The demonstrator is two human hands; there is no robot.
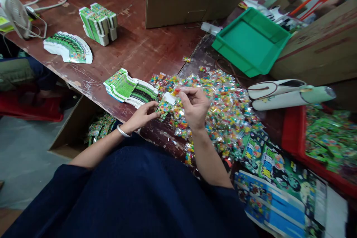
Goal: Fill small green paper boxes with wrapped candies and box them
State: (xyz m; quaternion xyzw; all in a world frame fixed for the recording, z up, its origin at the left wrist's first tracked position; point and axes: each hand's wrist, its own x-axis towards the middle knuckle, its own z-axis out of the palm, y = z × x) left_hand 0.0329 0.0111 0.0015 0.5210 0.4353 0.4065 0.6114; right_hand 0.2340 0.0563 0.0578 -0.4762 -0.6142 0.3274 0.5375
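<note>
My left hand is closed on a small green printed box, whose white top flap stands open toward my right hand. My right hand pinches a small clear packet of colourful candy just above the box's open end. Under and beyond my right hand spreads a heap of candy packets. Left of the box, a fanned row of flat green boxes lies close to my left hand.
Stacked green boxes and another fan of flat boxes lie at the back left, near a white fan. A green tray stands at the back right. A red crate of green packets is at right; an open carton sits below the table.
</note>
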